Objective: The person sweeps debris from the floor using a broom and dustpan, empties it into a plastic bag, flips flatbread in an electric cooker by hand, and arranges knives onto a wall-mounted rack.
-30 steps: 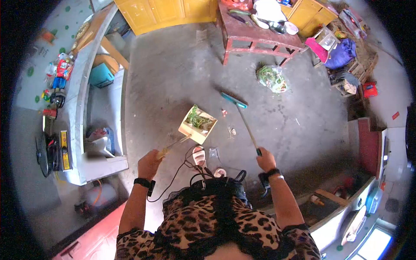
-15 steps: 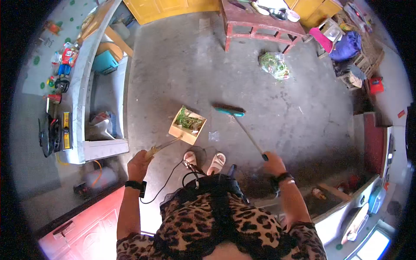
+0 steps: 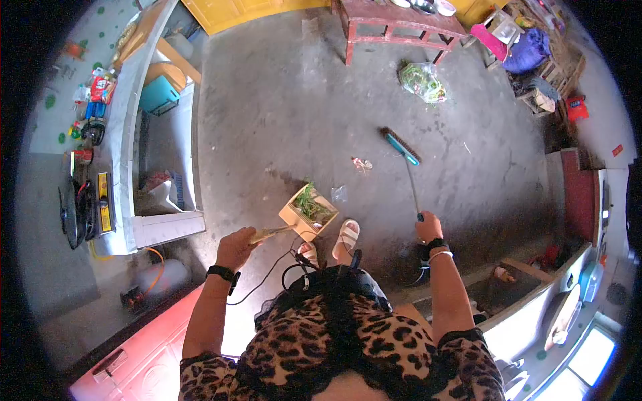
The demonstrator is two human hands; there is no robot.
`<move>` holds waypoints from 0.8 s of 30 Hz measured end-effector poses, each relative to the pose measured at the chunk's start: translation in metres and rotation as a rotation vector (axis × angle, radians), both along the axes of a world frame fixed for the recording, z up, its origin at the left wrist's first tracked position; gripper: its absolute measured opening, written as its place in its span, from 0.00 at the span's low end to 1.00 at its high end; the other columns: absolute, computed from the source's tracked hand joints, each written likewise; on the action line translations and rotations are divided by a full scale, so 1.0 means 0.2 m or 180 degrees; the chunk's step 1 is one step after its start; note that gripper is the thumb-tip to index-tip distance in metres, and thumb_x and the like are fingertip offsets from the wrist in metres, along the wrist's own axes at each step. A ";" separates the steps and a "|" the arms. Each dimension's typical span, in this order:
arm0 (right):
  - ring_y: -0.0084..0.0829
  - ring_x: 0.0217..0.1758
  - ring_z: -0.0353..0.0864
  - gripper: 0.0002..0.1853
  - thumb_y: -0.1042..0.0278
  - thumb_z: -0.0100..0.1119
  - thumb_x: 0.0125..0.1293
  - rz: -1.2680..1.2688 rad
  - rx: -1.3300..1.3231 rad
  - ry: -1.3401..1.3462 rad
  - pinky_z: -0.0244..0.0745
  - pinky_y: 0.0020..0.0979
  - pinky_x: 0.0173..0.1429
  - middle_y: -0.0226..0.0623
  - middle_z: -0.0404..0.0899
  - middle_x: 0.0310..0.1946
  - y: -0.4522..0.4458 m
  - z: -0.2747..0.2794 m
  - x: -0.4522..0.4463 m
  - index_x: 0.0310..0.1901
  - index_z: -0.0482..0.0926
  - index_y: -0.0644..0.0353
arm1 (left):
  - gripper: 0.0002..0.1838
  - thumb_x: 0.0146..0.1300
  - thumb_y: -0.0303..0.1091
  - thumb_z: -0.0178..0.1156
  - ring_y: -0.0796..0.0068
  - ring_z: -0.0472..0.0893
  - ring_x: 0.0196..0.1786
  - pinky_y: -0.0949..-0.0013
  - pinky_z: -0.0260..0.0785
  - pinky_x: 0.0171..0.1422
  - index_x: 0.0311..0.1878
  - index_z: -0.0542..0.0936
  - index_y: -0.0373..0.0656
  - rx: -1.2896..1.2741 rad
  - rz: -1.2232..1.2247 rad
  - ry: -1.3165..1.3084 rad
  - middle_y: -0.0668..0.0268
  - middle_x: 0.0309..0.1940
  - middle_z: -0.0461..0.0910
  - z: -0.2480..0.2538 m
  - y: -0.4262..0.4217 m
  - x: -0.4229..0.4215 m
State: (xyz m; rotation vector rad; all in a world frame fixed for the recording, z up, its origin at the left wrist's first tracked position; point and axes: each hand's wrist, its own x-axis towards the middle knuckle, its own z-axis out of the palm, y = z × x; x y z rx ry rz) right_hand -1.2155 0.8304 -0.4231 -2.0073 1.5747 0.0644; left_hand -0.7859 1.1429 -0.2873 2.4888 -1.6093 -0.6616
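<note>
My left hand (image 3: pixel 236 247) is closed around the handle of a yellowish dustpan (image 3: pixel 292 216), whose pan rests near my feet. Green plant scraps (image 3: pixel 309 202) lie in the pan. My right hand (image 3: pixel 429 227) grips the long handle of a broom with a teal head (image 3: pixel 403 148) and dark bristles, out on the floor to the front right. A crumpled reddish-white scrap (image 3: pixel 362 165) lies on the concrete between broom and dustpan. Close to the pan is a small clear plastic piece (image 3: pixel 339 194).
A clear plastic bag of greens (image 3: pixel 422 82) sits on the floor before a red wooden table (image 3: pixel 401 21). Tiled counter shelving (image 3: pixel 127 154) runs along the left. Stools and a purple bundle (image 3: pixel 527 51) stand at the back right. A cable (image 3: pixel 267 281) hangs by my legs.
The broom head has swung right and forward, and turned. The dustpan has shifted right and closer to my feet. The crumpled scrap now shows on the floor. My right foot has stepped forward.
</note>
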 end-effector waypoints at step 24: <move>0.47 0.45 0.79 0.21 0.65 0.59 0.52 0.1023 0.1531 -0.0550 0.74 0.39 0.48 0.51 0.79 0.40 1.41 0.74 0.15 0.49 0.76 0.59 | 0.14 0.59 0.46 0.54 0.55 0.78 0.40 0.54 0.71 0.39 0.39 0.77 0.47 -0.0225 -0.0696 0.0296 0.58 0.35 0.79 -0.21 0.26 0.01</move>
